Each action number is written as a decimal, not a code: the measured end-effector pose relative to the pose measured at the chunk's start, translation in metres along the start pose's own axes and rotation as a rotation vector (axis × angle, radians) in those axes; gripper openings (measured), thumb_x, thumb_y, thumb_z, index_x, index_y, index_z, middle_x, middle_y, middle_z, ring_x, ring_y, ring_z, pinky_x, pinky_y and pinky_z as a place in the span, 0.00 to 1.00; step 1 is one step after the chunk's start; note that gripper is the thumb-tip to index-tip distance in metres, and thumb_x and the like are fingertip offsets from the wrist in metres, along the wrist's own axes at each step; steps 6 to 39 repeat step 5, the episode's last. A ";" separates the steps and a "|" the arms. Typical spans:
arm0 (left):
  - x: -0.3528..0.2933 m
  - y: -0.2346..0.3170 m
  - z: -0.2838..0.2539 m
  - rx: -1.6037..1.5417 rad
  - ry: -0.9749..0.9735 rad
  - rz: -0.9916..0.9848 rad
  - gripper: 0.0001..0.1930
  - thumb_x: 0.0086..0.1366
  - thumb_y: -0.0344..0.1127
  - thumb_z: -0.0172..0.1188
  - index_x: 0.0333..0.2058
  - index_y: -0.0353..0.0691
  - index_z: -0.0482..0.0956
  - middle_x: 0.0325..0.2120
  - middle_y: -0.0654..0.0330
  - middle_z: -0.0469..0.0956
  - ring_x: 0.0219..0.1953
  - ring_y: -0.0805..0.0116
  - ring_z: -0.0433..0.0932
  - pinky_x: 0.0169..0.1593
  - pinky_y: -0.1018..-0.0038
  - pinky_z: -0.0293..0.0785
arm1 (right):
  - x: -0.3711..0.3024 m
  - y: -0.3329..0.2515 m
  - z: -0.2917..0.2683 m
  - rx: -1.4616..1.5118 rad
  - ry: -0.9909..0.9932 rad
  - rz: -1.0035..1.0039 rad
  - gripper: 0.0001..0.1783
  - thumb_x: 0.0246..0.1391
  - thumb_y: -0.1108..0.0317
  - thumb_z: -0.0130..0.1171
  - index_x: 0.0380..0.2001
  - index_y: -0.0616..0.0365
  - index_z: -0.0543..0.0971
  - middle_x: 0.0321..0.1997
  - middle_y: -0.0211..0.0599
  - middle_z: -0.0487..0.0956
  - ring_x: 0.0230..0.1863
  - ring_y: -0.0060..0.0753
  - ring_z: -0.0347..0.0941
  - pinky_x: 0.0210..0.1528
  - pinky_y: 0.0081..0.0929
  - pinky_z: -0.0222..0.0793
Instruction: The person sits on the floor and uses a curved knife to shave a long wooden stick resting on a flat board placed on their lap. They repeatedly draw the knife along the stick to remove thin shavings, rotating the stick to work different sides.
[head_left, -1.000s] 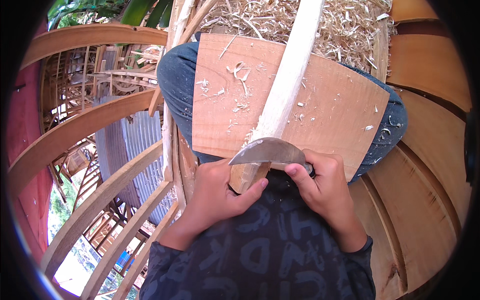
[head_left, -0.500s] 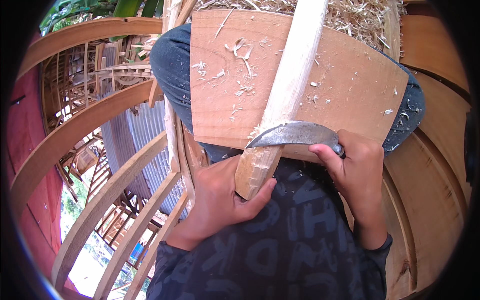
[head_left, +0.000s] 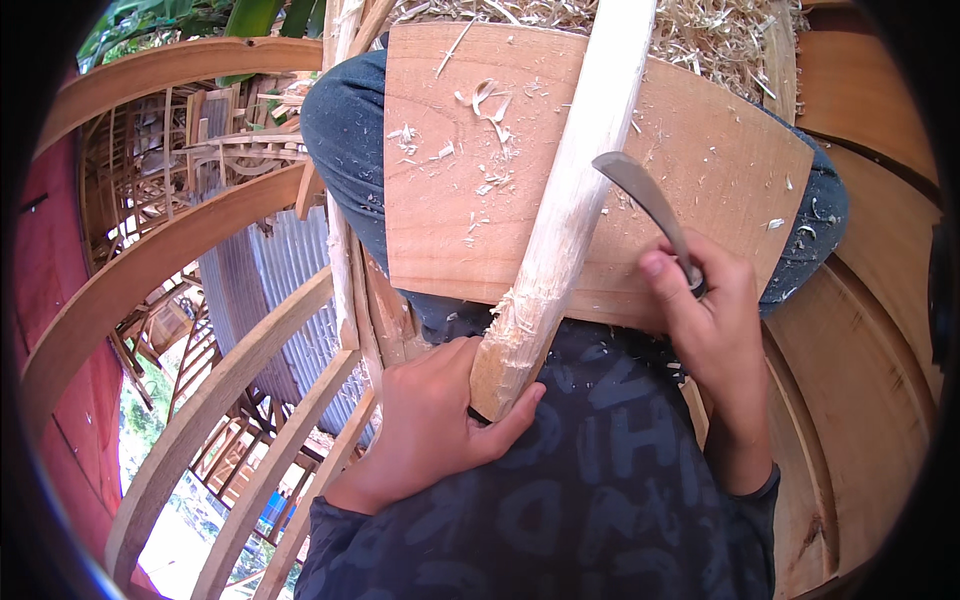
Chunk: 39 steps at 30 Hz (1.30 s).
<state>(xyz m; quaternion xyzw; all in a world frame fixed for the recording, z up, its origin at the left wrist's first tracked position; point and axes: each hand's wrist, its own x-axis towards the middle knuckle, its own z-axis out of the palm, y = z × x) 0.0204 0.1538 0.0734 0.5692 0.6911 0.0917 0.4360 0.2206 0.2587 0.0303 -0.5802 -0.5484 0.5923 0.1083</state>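
Observation:
A long pale wooden pole slants across my lap, its near end roughly shaved with curls still clinging to it. My left hand is closed around that near end, the thumb along its right side. In my right hand is a sickle-shaped knife, gripped by its handle, which the fingers mostly hide. The curved blade points up and left; its tip is close to the pole's right edge. Beneath the pole lies a flat wooden board across my thighs, scattered with shavings.
A heap of shavings lies beyond the board. Curved wooden ribs stand to my left, with corrugated metal sheeting below them. On the right, curved planks form a wall. Green leaves show at the far left.
The knife has lifted off the pole's near end and swung up and away, its blade turning from nearly level to steep. My left hand keeps its hold on the pole.

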 end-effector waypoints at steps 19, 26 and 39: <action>-0.001 0.008 -0.007 0.185 -0.080 0.018 0.21 0.50 0.47 0.66 0.37 0.37 0.76 0.24 0.55 0.75 0.24 0.59 0.77 0.28 0.69 0.72 | 0.008 -0.008 0.046 0.446 -0.114 -0.085 0.24 0.49 0.62 0.64 0.46 0.64 0.74 0.33 0.43 0.81 0.39 0.24 0.76 0.37 0.17 0.69; -0.001 0.008 -0.007 0.185 -0.080 0.018 0.21 0.50 0.47 0.66 0.37 0.37 0.76 0.24 0.55 0.75 0.24 0.59 0.77 0.28 0.69 0.72 | 0.008 -0.008 0.046 0.446 -0.114 -0.085 0.24 0.49 0.62 0.64 0.46 0.64 0.74 0.33 0.43 0.81 0.39 0.24 0.76 0.37 0.17 0.69; -0.001 0.008 -0.007 0.185 -0.080 0.018 0.21 0.50 0.47 0.66 0.37 0.37 0.76 0.24 0.55 0.75 0.24 0.59 0.77 0.28 0.69 0.72 | 0.008 -0.008 0.046 0.446 -0.114 -0.085 0.24 0.49 0.62 0.64 0.46 0.64 0.74 0.33 0.43 0.81 0.39 0.24 0.76 0.37 0.17 0.69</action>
